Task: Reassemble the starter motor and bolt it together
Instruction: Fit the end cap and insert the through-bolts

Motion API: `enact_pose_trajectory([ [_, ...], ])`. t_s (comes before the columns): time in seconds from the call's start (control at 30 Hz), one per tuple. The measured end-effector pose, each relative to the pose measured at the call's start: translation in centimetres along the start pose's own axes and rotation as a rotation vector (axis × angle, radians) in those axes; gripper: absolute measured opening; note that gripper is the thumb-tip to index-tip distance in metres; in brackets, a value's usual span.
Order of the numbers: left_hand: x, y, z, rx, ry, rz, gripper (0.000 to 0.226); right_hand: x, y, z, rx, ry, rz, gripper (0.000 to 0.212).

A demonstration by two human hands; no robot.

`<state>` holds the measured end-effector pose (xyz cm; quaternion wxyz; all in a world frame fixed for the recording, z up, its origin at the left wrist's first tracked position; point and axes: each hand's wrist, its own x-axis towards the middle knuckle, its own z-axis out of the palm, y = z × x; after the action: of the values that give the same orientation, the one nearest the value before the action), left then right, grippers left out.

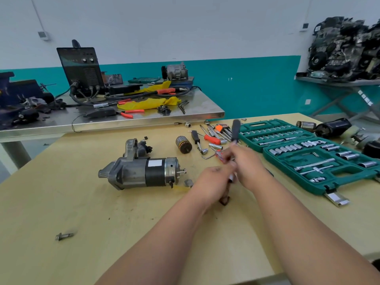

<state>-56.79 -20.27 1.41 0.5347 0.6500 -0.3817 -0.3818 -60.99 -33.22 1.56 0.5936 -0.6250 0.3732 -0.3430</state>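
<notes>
Starter motor [141,171] lies on its side at mid-surface [86,212], long axis running left to right: nose housing points left, end cap with its protruding stud points right. Body looks closed up already; judged step is fitting a tool to drive the through bolts. Just right of it, both hands meet over the surface. Right hand [244,161] grips a black-handled driver [235,130] standing up and away; left hand [213,182] closes on its lower end, fingers curled, though blur hides exactly what they pinch. Next move calls for a matching socket from the green socket case [320,161] at far right. Loose bolt [64,236] rests near left.
</notes>
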Motion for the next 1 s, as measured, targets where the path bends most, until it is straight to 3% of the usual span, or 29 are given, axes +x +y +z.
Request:
enact_pose_trajectory([
  [0.1, -1.5, -1.2, 2.3, 0.424, -0.171, 0.121, 0.048, 2.3, -1.4, -4.2, 0.221, 0.281, 0.056, 0.035],
  [0.17, -0.1, -1.2, 2.2, 0.584, 0.027, 0.148, 0.053, 2.2, -0.8, -4.9, 0.066, 0.208, 0.016, 0.037],
  [0.23, 2.2, -0.3, 1.0, 0.667, 0.229, 0.147, 0.041, 1.3, 0.4, -3.3, -0.083, 0.079, -0.061, 0.041],
  [0.3, 3.6, 0.5, 0.1, 0.668, 0.27, 0.125, 0.032, 0.1, 0.5, -1.5, -0.094, 0.04, -0.139, 0.042],
  [0.37, 3.8, 0.3, -0.1, 0.624, 0.276, 0.108, 0.042, -0.5, 0.0, -0.7, -0.048, -0.007, -0.239, 0.039],
  [0.43, 3.2, -0.4, -0.2, 0.575, 0.274, 0.159, 0.037, -0.7, -0.3, -1.1, 0.062, -0.085, -0.289, 0.03],
  [0.6, 1.8, -2.0, -1.2, 0.49, 0.182, 0.295, 0.011, -1.5, -0.8, -0.7, 0.452, -0.229, -0.143, 0.027],
  [0.73, 0.9, -2.1, -1.1, 0.424, 0.128, 0.357, 0.014, -2.5, -1.2, 0.0, 0.564, -0.28, -0.24, 0.014],
  [0.87, 0.6, -2.2, -0.7, 0.382, 0.127, 0.434, 0.024, -2.9, -1.5, 0.3, 0.679, -0.229, -0.216, 0.025],
  [1.0, 0.8, -2.4, -0.8, 0.379, 0.131, 0.451, 0.011, -2.7, -2.0, -0.2, 0.828, -0.163, -0.138, 0.052],
])
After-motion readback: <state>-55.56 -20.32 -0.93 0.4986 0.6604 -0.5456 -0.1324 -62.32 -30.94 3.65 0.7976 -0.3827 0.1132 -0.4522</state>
